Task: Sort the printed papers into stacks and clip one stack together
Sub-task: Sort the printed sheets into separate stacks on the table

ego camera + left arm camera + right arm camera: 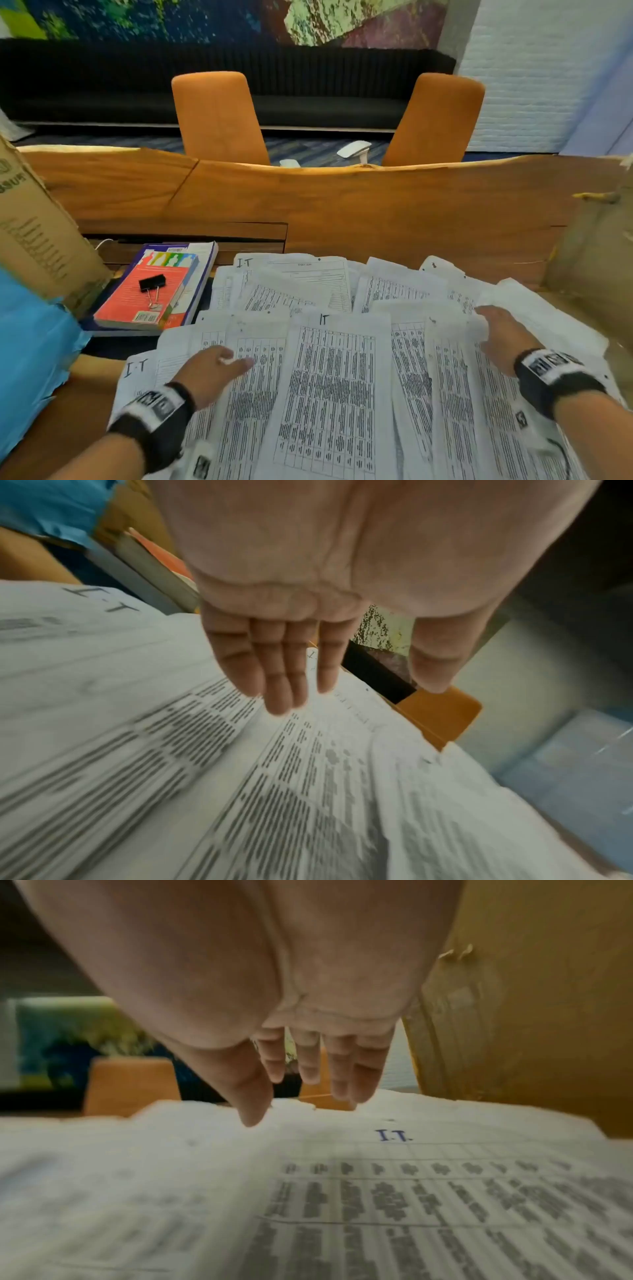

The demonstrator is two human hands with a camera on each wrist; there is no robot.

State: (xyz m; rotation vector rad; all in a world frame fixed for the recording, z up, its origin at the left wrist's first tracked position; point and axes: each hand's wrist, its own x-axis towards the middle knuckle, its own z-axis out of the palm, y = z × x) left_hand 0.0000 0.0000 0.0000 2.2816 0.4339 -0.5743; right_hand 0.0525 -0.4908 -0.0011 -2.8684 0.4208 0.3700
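Loose white printed papers (329, 370) w/ dark table grids, fanned unsorted across brown wooden surface (376, 212), several marked "IT". Left hand (209, 373) flat over near-left sheets, fingers straight, together, holding nothing. Right hand (503, 337) over right-side sheets, fingers extended, slightly apart; contact w/ paper cannot tell. Black metal binder clip (152, 284) on red-covered book (137, 305), left of papers, well apart from both hands.

Office lounge; slab table (376, 205); orange chairs (219, 116); bench (308, 82).
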